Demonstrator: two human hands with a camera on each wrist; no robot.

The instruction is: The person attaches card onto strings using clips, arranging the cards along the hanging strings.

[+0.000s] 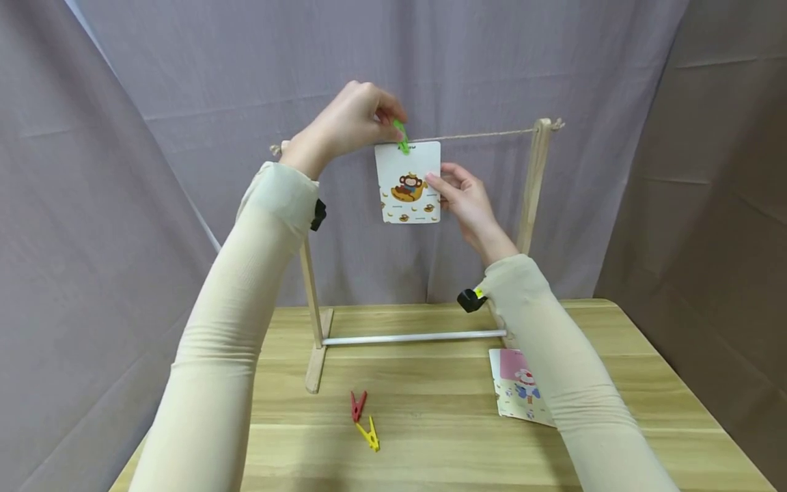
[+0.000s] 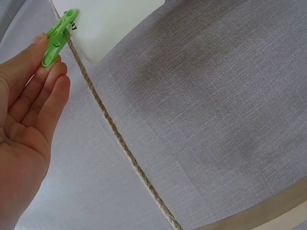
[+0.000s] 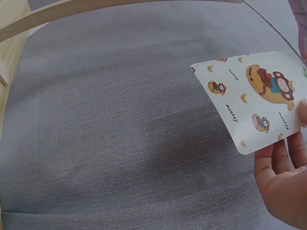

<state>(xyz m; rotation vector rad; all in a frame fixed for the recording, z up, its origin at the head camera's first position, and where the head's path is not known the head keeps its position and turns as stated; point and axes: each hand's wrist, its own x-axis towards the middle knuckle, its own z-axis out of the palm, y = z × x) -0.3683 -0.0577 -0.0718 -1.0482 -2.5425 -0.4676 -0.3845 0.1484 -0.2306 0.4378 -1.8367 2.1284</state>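
here, left hand (image 1: 350, 126) pinched green peg (image 1: 402, 137) onto string (image 1: 486, 134) w/ monkey card (image 1: 408, 182), so it hung; right hand (image 1: 464, 198) pinched card's edge, steadying it above table (image 1: 430, 410).

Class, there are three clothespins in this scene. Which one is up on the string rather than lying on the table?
The green clothespin, pinched by the left hand, clips the monkey card to the string. The red clothespin and yellow clothespin lie on the table.

Both arms raised; left hand (image 1: 350, 123) pinching (fingertips together), right hand (image 1: 464, 198) gripping lightly
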